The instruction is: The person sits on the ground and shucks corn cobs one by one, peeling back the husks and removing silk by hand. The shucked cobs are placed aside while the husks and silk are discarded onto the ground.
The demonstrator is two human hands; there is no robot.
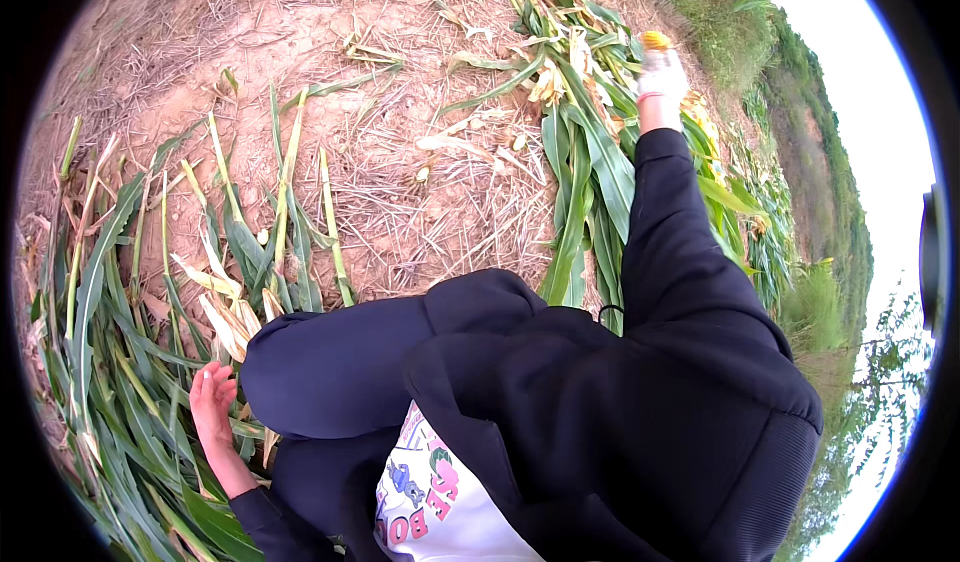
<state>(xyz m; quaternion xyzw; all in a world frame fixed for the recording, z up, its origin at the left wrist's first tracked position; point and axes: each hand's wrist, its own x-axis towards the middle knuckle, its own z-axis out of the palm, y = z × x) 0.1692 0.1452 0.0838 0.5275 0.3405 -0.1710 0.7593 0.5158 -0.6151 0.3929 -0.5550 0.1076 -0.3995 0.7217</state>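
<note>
My right hand (663, 74), in a pale glove with a red band at the wrist, reaches out at the upper right. It is blurred and closed around what looks like a yellow ear of corn (656, 40), whose rounded end shows beyond the fingers. Cut corn stalks with long green leaves (592, 157) and pale dry husks (550, 82) lie beside and below that hand. My left hand (213, 401) is bare at the lower left, fingers apart and slightly curled, with nothing seen in it. Dry opened husks (229, 322) lie just above it, near my knee.
More cut corn stalks (135, 337) are heaped on the left. Reddish soil with scattered straw (450, 209) lies between the two heaps, with small pale stubs on it. Further stalks (769, 239) lie on the right, before grass and a green slope (825, 149).
</note>
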